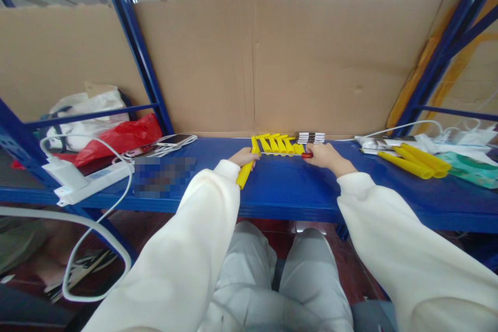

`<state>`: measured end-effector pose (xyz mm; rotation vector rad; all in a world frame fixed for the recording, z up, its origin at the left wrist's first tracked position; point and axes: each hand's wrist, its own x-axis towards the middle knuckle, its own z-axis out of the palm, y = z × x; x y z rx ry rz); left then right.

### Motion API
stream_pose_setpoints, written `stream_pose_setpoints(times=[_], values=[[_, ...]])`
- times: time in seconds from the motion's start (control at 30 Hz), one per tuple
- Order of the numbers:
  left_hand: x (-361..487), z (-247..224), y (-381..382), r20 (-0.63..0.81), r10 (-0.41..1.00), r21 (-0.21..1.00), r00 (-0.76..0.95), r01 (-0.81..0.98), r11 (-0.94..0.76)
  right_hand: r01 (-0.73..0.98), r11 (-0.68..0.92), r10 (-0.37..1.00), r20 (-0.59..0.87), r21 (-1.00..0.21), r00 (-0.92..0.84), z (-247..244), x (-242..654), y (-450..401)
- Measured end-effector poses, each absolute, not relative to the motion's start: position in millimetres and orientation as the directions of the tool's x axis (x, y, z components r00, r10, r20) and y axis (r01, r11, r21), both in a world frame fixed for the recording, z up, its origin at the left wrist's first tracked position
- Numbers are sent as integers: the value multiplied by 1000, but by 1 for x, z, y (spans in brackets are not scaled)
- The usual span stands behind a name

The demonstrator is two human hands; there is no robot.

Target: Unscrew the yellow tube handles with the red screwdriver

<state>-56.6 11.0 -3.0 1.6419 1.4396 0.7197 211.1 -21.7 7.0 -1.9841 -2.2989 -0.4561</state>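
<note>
Hard to make out: contact between the shaft of the red-handled screwdriver [307, 155] and the yellow tube [244, 176]. The shaft runs leftward to the tube's far part, but the tip is too small to read. The left hand [243, 157] covers the tube's middle; the right hand [323, 156] hides part of the screwdriver's handle. A blocky patch [163, 176] masks whatever lies on the left of the blue shelf [288, 189].

Left hand: closed, fingers wrapped round the tube, which slants with its near end toward the left, over the shelf's near-middle. Right hand: closed on the red handle (thumb side not clear), just right of the tube.

Far side, beyond the hands: a row of yellow pieces [277, 143], overlapping, partly behind the shaft; a small black-and-white stack [310, 137] at their right. Far right: more yellow tubes [422, 162] beside a green packet [469, 168]. Left: a phone [176, 139], a white power strip [93, 184], a red bag [120, 137].
</note>
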Motion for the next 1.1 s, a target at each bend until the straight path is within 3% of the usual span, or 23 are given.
stream_pose_setpoints(times=[0.4, 0.6, 0.97, 1.1], values=[[-58, -5, 14, -102, 980, 857, 172, 515, -1, 956, 170, 963, 164, 238, -212, 11, 208, -26], [-57, -5, 14, -95, 977, 868, 190, 496, -12, 978, 82, 961, 243, 194, -129, 10, 209, -24], [-58, -5, 14, -96, 979, 865, 178, 502, -6, 986, 129, 970, 193, 107, -148, 8, 212, -21], [-57, -4, 14, -94, 981, 860, 168, 511, -5, 980, 139, 966, 200, 142, -166, 8, 213, -20]])
